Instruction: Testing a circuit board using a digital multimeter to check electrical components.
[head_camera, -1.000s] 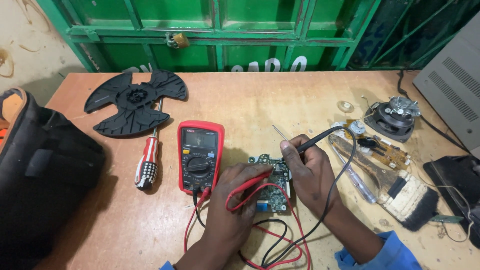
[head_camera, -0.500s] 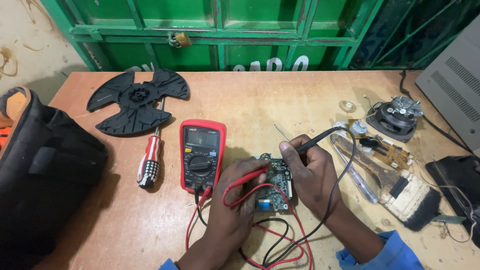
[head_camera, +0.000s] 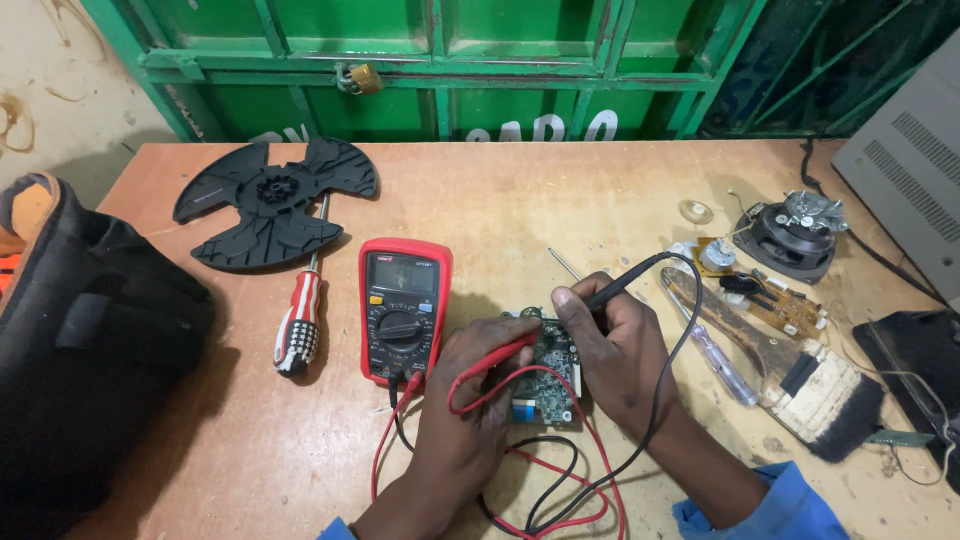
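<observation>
Wooden workbench (head_camera: 560, 190) set against a green metal door; surface scuffed and dusty; left hand (head_camera: 470, 400) pinches a red probe (head_camera: 495, 360) between thumb and fingers, its tip down on a small green circuit board (head_camera: 550, 375) lying flat near the front middle of the bench; right hand (head_camera: 615, 350) pinches a black probe (head_camera: 625, 285) in closed fingers, the handle angled up and to the right, the tip hidden behind the fingers at the board's upper edge; red and black leads loop across the bench in front of the board and run back to a red multimeter (head_camera: 403, 310) lying just left of the board, face up; red-and-white screwdriver (head_camera: 300, 315) lies left of the meter; black fan blade (head_camera: 275, 200) rests beyond it, touching the screwdriver's shaft; black bag (head_camera: 80, 360) occupies the left edge; worn paintbrush (head_camera: 800, 380) lies to the right, with a small speaker (head_camera: 795, 235) behind it
</observation>
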